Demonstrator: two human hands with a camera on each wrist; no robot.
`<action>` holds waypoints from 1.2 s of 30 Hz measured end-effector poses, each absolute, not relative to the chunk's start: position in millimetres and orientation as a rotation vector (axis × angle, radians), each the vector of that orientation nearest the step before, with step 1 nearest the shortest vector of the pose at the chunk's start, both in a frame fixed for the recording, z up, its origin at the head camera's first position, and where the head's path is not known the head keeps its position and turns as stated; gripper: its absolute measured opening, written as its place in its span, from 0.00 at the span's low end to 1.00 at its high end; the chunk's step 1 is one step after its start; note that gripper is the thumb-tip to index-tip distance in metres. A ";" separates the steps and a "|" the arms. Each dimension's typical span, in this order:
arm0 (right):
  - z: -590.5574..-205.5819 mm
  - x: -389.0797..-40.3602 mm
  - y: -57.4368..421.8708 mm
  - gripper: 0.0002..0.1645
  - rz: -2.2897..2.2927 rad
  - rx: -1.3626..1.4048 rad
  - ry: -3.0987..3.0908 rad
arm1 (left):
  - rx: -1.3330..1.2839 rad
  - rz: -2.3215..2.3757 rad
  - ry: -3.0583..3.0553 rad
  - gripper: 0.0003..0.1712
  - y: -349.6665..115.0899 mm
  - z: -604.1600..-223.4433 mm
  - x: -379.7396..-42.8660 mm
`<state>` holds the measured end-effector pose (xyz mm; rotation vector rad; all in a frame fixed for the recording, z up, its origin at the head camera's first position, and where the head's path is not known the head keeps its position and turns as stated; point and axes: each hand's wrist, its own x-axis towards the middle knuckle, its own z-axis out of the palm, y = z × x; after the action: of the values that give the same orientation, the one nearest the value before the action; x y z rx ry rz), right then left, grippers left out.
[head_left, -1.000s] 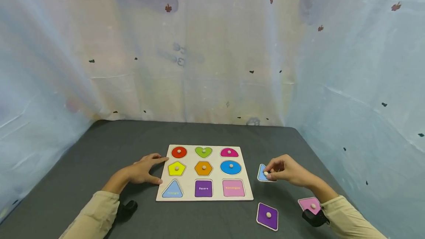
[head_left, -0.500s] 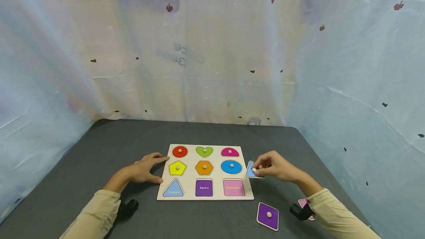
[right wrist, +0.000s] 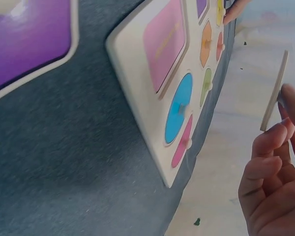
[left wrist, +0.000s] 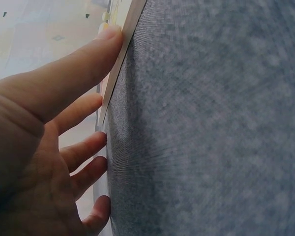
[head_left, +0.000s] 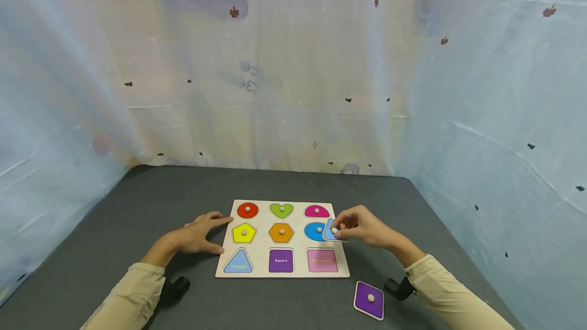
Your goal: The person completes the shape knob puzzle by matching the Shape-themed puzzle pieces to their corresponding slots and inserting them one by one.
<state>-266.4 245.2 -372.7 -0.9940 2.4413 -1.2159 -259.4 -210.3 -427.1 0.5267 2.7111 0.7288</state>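
Note:
A white shape puzzle board [head_left: 261, 248] lies on the dark table. My left hand [head_left: 197, 234] rests at its left edge, thumb and forefinger touching the board with fingers spread; the left wrist view shows the thumb [left wrist: 83, 61] on the edge. My right hand [head_left: 367, 225] pinches the knob of a blue triangle piece [head_left: 328, 231], held above the board's right side and partly covering the blue oval piece [head_left: 313, 231]. Seen edge-on, the triangle piece [right wrist: 274, 93] is in the air in the right wrist view. Labelled triangle [head_left: 238, 263], square [head_left: 281, 266] and rectangle [head_left: 322, 266] recesses line the front row.
A purple square piece [head_left: 376, 307] with a knob lies on the table [head_left: 275, 304] right of the board's front corner. Knobbed pieces, such as the red circle [head_left: 243, 214] and orange hexagon [head_left: 281, 238], sit in the upper rows. A plastic curtain [head_left: 284, 90] surrounds the table.
My right hand has carried the blue triangle piece leftward from beside the board to over its right side. The pink piece is now hidden behind the right forearm. My left hand stays put.

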 end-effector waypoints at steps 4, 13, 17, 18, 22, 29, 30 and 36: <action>-371.1 -268.4 236.4 0.09 -1.211 -0.987 2.464 | 0.531 0.724 2.720 0.52 -209.8 -426.7 -258.5; -371.6 -275.0 214.0 0.08 -1.184 -1.024 2.471 | 0.508 0.719 2.713 0.52 -211.4 -430.0 -257.7; -371.1 -275.9 206.2 0.08 -1.182 -1.030 2.468 | 0.509 0.714 2.713 0.52 -211.8 -430.0 -257.8; -371.2 -276.2 204.6 0.08 -1.182 -1.027 2.469 | 0.515 0.716 2.715 0.52 -211.7 -429.8 -257.9; -373.2 -277.5 198.0 0.08 -1.190 -1.024 2.457 | 0.539 0.724 2.724 0.52 -211.2 -429.0 -258.0; -380.5 -278.9 188.9 0.09 -1.196 -1.029 2.420 | 0.559 0.740 2.710 0.52 -210.9 -429.0 -257.3; -381.2 -279.0 187.9 0.09 -1.194 -1.027 2.423 | 0.561 0.741 2.709 0.52 -210.9 -428.9 -257.3; -381.9 -279.9 179.7 0.09 -1.194 -1.036 2.418 | 0.560 0.743 2.715 0.52 -210.8 -427.9 -257.8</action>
<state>-279.9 179.7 -381.9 -1.0362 2.4182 -1.1935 -257.8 -210.8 -427.9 0.5602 2.7145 0.7433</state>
